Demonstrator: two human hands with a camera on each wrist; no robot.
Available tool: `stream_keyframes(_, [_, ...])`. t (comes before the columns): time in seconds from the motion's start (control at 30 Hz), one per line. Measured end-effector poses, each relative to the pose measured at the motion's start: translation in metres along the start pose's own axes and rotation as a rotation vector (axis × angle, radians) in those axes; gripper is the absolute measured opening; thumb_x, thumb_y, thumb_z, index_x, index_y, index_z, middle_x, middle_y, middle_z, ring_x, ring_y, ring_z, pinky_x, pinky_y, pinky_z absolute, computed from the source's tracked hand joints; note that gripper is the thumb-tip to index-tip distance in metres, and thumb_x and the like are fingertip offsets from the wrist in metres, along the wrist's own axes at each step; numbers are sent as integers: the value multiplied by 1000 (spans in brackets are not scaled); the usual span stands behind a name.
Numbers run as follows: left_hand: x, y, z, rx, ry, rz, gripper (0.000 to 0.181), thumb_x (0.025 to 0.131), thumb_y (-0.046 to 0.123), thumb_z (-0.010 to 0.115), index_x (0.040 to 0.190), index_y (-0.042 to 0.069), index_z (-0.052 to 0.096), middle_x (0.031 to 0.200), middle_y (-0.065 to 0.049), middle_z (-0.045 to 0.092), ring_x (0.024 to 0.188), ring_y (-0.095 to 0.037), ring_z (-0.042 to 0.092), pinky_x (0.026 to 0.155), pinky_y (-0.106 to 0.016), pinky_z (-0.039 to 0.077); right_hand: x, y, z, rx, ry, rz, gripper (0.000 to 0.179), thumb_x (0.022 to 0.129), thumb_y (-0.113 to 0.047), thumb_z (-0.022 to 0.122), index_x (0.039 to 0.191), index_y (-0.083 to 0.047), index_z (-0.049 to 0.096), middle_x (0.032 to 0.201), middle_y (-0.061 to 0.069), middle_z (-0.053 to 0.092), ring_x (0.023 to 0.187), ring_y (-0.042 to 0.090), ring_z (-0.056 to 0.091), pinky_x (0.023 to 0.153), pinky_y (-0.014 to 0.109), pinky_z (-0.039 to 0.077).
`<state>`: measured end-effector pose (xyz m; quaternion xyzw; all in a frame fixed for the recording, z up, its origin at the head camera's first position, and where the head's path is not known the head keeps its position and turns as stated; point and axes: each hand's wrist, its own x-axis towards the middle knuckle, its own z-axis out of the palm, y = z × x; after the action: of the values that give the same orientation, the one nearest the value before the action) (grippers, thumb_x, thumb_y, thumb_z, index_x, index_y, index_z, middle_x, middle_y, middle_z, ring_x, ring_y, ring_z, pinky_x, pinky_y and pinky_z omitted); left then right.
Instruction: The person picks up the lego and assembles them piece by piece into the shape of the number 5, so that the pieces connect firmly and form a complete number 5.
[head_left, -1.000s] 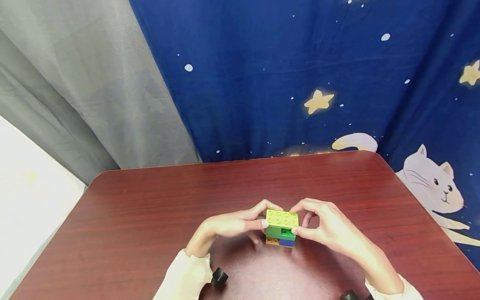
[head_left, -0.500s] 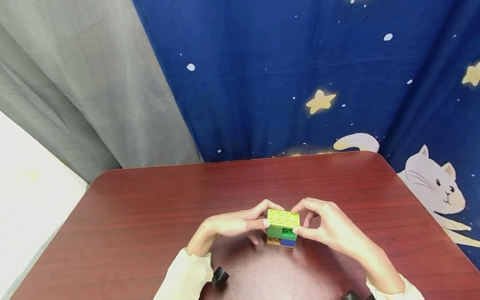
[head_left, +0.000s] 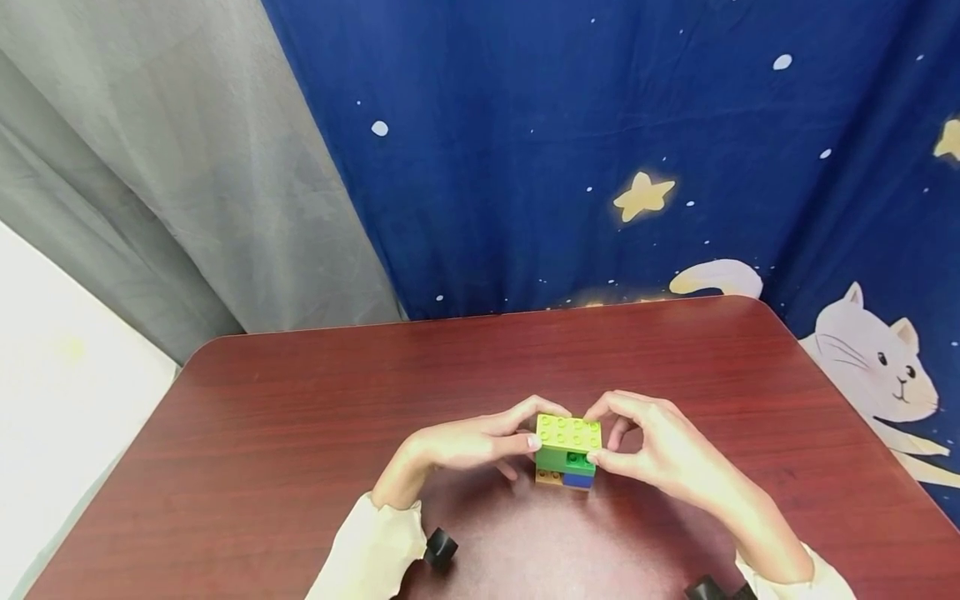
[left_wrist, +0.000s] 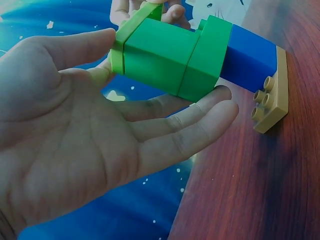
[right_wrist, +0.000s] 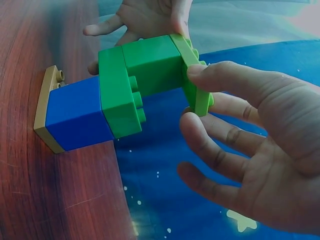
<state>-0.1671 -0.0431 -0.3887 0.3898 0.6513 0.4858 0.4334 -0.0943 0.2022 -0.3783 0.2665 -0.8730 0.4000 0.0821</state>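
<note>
A stack of toy building bricks stands on the table in the head view, between the two hands. Its top is a lime-green flat brick (head_left: 568,432). Under that plate's left part sits a green block (right_wrist: 155,57), then a thinner green brick (right_wrist: 115,95) with studs bare on the right. Lower down come a blue block (head_left: 578,480) and a tan base plate (left_wrist: 275,100). My left hand (head_left: 480,442) pinches the lime brick's left end between thumb and index finger, its other fingers stretched beside the green bricks. The right hand (head_left: 667,450) pinches the lime brick's right end.
The reddish-brown table (head_left: 337,400) ends at a rounded far edge. Behind it hang a grey curtain (head_left: 187,167) and a blue starry one (head_left: 487,167) with a cat picture. Black wrist cameras (head_left: 441,548) are strapped below each hand.
</note>
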Motion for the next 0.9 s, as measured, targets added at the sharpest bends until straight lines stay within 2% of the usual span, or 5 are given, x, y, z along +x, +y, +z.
stream_keyframes(0.2, [0,0,0,-8,23,-11,35,100,21,41,134,27,32,121,-3,47,97,-41,58,71,-48,51,1,0,1,1,20,1,35,68,-6,81,95,-20,62,79,-13,59,63,2,55,60,26,48])
stream_keyframes(0.37, [0,-2,-1,-70,13,2,38,100,18,42,136,26,32,125,-3,45,102,-41,55,72,-48,51,1,-1,1,-10,22,2,35,69,-7,81,95,-19,62,79,-14,58,61,2,54,59,25,48])
stream_keyframes(0.53, [2,-3,-4,-107,13,-23,35,100,29,39,136,31,37,123,-1,50,107,-40,52,72,-52,50,2,-1,-1,-13,18,2,35,69,-8,81,95,-19,62,78,-13,57,61,2,53,58,23,47])
stream_keyframes(0.63, [2,-4,-6,-110,35,-31,34,101,33,36,134,30,40,119,-3,55,107,-40,53,73,-55,49,3,-1,-2,-9,11,-1,34,69,-8,81,96,-19,62,77,-12,57,61,3,53,57,23,47])
stream_keyframes(0.9, [5,-5,-4,-80,96,-40,34,101,30,37,134,26,46,116,-2,57,103,-39,56,73,-56,48,1,1,-1,-2,15,-12,34,70,-8,81,96,-18,62,77,-11,57,61,3,53,56,26,47])
